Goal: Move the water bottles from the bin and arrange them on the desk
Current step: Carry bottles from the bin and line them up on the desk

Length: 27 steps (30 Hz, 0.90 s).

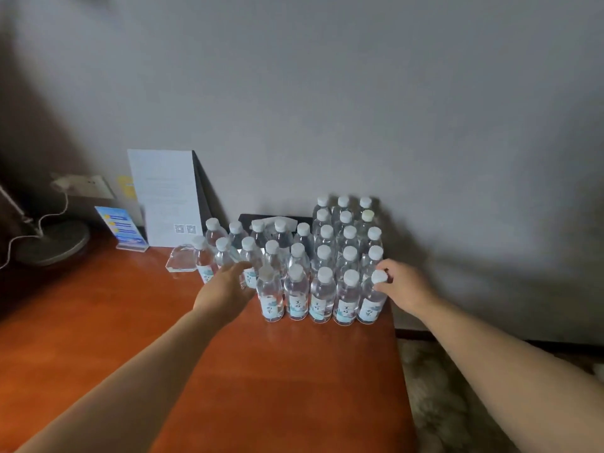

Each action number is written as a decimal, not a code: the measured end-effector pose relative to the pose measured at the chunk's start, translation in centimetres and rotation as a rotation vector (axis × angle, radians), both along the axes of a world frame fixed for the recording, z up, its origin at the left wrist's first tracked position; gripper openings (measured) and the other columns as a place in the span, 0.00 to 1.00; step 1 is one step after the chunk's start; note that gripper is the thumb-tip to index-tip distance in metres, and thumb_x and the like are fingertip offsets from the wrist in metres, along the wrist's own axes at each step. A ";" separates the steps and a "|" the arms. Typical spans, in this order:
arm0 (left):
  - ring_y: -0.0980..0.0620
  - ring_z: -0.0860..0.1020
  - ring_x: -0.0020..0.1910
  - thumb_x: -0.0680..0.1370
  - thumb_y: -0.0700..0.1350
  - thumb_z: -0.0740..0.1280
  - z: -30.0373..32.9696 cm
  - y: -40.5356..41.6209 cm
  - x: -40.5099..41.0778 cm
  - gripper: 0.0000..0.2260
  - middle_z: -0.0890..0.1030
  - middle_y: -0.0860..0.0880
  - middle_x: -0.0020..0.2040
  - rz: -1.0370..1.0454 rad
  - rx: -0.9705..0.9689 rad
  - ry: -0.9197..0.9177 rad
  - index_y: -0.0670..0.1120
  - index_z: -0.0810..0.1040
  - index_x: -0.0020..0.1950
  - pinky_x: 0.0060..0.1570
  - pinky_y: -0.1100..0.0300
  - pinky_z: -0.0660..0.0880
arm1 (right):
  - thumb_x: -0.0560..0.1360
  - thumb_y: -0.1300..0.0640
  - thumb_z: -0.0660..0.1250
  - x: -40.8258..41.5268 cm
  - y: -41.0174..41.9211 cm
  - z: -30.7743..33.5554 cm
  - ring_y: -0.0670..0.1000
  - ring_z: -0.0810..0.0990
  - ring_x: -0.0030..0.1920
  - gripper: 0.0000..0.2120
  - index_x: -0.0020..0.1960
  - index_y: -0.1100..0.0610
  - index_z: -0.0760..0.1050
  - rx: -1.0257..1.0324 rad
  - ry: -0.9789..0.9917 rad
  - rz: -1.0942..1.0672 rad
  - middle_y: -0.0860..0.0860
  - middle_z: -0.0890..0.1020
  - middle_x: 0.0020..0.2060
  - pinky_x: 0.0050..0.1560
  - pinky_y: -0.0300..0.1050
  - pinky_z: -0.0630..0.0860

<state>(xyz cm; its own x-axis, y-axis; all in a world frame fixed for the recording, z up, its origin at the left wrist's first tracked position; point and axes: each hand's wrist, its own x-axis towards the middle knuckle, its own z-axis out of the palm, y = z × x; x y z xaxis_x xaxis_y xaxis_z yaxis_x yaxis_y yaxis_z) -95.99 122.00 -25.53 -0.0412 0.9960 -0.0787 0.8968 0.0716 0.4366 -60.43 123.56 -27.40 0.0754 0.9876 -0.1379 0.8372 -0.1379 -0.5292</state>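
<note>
The orange-brown desk (294, 371) carries many upright water bottles (327, 256) in rows near the wall, at its right end. A white notice sheet (166, 197) leans behind them. The right hand (405, 289) pinches the front right bottle (372, 300) at its cap. The left hand (225, 286) reaches with relaxed fingers, touching a bottle in the left group.

Left hand (225, 286) fingertips blurred, contact with second-row bottle (250, 266) unclear. Dark box (245, 219) at desk (130, 305) back edge mostly hidden behind bottles. Print on standing sheet (166, 197) illegible.
</note>
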 end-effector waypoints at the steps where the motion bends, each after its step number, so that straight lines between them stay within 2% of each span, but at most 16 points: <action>1: 0.50 0.81 0.51 0.78 0.48 0.71 -0.5 0.5 -0.4 0.25 0.74 0.48 0.71 -0.021 -0.004 -0.007 0.54 0.69 0.73 0.53 0.51 0.80 | 0.73 0.58 0.74 -0.1 0.2 0.0 0.51 0.77 0.49 0.18 0.62 0.52 0.78 0.002 -0.025 0.004 0.52 0.81 0.52 0.45 0.43 0.70; 3: 0.53 0.81 0.48 0.78 0.49 0.70 -1.3 1.3 -1.0 0.22 0.78 0.51 0.67 -0.053 -0.009 -0.040 0.55 0.72 0.71 0.49 0.54 0.79 | 0.73 0.58 0.73 -0.3 0.4 0.3 0.51 0.77 0.48 0.15 0.60 0.51 0.79 0.003 -0.053 0.003 0.52 0.82 0.52 0.44 0.43 0.70; 7: 0.55 0.80 0.48 0.79 0.47 0.68 -2.1 2.4 -2.2 0.17 0.81 0.55 0.62 -0.157 -0.038 -0.156 0.54 0.75 0.68 0.48 0.58 0.77 | 0.74 0.57 0.72 -0.6 -0.2 0.7 0.52 0.79 0.49 0.14 0.57 0.47 0.76 -0.042 -0.092 -0.042 0.51 0.82 0.54 0.44 0.45 0.73; 10: 0.56 0.79 0.46 0.80 0.41 0.64 -1.4 3.3 -4.4 0.14 0.79 0.52 0.61 -0.015 0.166 -0.305 0.52 0.78 0.64 0.45 0.56 0.80 | 0.75 0.51 0.73 -1.8 -0.6 2.0 0.51 0.77 0.53 0.19 0.64 0.49 0.74 -0.050 -0.093 -0.076 0.52 0.77 0.60 0.48 0.44 0.70; 13: 0.47 0.75 0.59 0.77 0.38 0.66 -0.8 5.6 -7.8 0.16 0.73 0.46 0.66 0.161 0.373 -0.203 0.49 0.77 0.64 0.53 0.52 0.75 | 0.78 0.50 0.69 -4.2 -0.1 3.6 0.48 0.74 0.52 0.17 0.65 0.53 0.76 0.137 -0.093 -0.156 0.51 0.76 0.58 0.48 0.42 0.66; 15: 0.42 0.67 0.69 0.76 0.40 0.68 -0.8 7.7 -9.8 0.22 0.68 0.45 0.72 0.165 0.264 -0.079 0.49 0.72 0.71 0.64 0.44 0.71 | 0.79 0.53 0.69 -6.6 1.2 4.5 0.49 0.78 0.53 0.12 0.61 0.53 0.80 0.247 -0.053 -0.103 0.48 0.79 0.54 0.50 0.42 0.70; 17: 0.41 0.61 0.75 0.77 0.41 0.68 -0.8 9.2 -11.0 0.28 0.62 0.47 0.78 0.081 0.104 -0.028 0.52 0.66 0.76 0.72 0.42 0.64 | 0.78 0.53 0.70 -9.6 3.2 5.1 0.49 0.81 0.53 0.09 0.57 0.53 0.82 0.253 0.011 0.011 0.46 0.82 0.51 0.55 0.45 0.76; 19: 0.43 0.57 0.77 0.77 0.42 0.69 -0.8 10.1 -11.3 0.30 0.60 0.49 0.80 -0.031 0.074 0.030 0.54 0.63 0.78 0.74 0.41 0.61 | 0.78 0.50 0.70 -13.7 5.4 5.6 0.46 0.81 0.51 0.10 0.58 0.51 0.82 0.217 0.023 0.143 0.45 0.84 0.51 0.56 0.46 0.78; 21: 0.46 0.56 0.78 0.77 0.43 0.70 -0.5 10.6 -11.1 0.31 0.60 0.51 0.79 -0.126 0.087 0.086 0.57 0.64 0.77 0.73 0.40 0.63 | 0.78 0.46 0.69 -17.9 7.2 5.7 0.48 0.79 0.53 0.12 0.59 0.49 0.82 0.228 -0.037 0.274 0.45 0.85 0.51 0.57 0.50 0.77; 24: 0.47 0.64 0.74 0.76 0.43 0.72 -0.7 11.4 -11.1 0.28 0.64 0.51 0.77 -0.154 0.022 0.032 0.57 0.69 0.74 0.70 0.43 0.69 | 0.76 0.41 0.68 -23.2 9.8 4.7 0.54 0.74 0.60 0.17 0.61 0.48 0.80 0.201 -0.234 0.413 0.47 0.83 0.55 0.60 0.52 0.72; 27: 0.47 0.73 0.65 0.76 0.40 0.72 -1.2 11.9 -11.9 0.26 0.70 0.50 0.72 -0.097 -0.017 -0.035 0.55 0.72 0.72 0.64 0.51 0.73 | 0.75 0.36 0.67 -25.8 11.8 3.2 0.55 0.71 0.65 0.21 0.62 0.46 0.78 0.119 -0.347 0.440 0.48 0.80 0.57 0.62 0.55 0.66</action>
<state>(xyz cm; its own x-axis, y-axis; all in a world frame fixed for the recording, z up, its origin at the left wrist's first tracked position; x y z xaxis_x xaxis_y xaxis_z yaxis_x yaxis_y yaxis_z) -107.84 133.86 -26.72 0.0588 0.9937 -0.0950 0.8840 -0.0076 0.4674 -86.21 135.31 -24.23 -0.3255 0.9434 -0.0640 0.9296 0.3070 -0.2038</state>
